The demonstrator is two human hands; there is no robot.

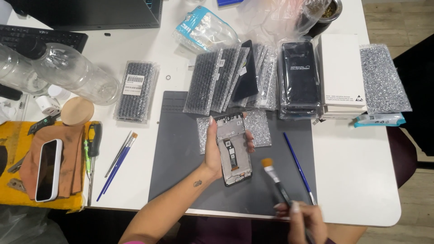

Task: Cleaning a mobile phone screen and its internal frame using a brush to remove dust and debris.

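Note:
My left hand (213,151) holds an opened phone frame (232,149) with its bare inner side up, above a grey work mat (181,149). Fingers wrap both long edges of the phone. My right hand (304,220) grips a black-handled brush (274,178) near the table's front edge. Its orange bristle tip points up-left, close to the phone's lower right corner but apart from it. An empty bubble-wrap pouch (260,126) lies on the mat under the phone.
A thin blue brush (299,166) lies on the mat's right. Bubble-wrapped phone parts (212,81) and white boxes (341,74) stand behind. At left lie two brushes (118,161), screwdrivers (92,144), a white phone (47,169) on a brown cloth, clear bottle (74,72), keyboard (43,38).

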